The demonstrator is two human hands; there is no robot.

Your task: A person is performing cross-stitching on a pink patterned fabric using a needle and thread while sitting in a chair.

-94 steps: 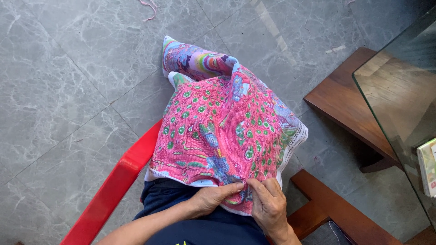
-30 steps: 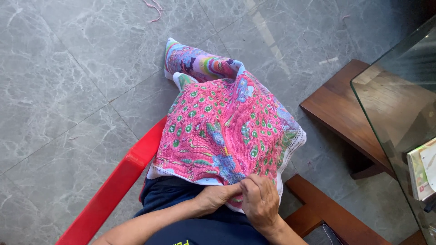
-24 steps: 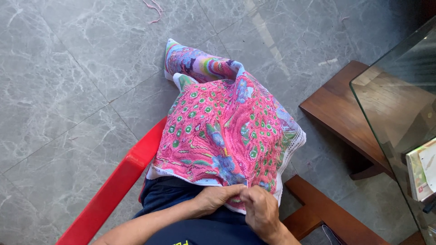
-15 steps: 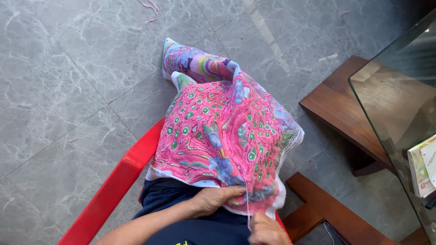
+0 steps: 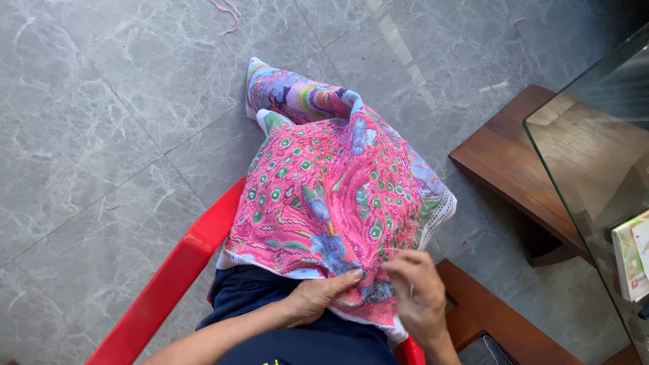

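Left hand: the left hand lies flat on the near edge of the embroidered cloth, thumb stretched forward and pressing the fabric down; fingers spread, gripping nothing, just pinning it.
Right hand: the right hand hangs just beside the left thumb tip, blurred, fingers curled in close as if pinching something fine (a needle or thread would be too thin to see, so I cannot tell what is between them).
Cloth: it is draped over the person's lap and runs away from both hands down to the floor; pink ground with green spots, blue and rainbow patches at the far end.
Done so far: nearly the whole visible face is filled with colour, right out to the far end.
Left to do: only a thin white border shows along the edges; the patch under the two hands looks like the spot being worked, though I can't judge how much of it is open.
Around: a red plastic chair arm to the left of the left hand, a wooden frame just right of the right hand, a glass tabletop with a book well beyond it.
In the way: nothing crowds the hands; the bunched folds are the only nuisance.
Floor: grey tiles, a stray pink thread far off.
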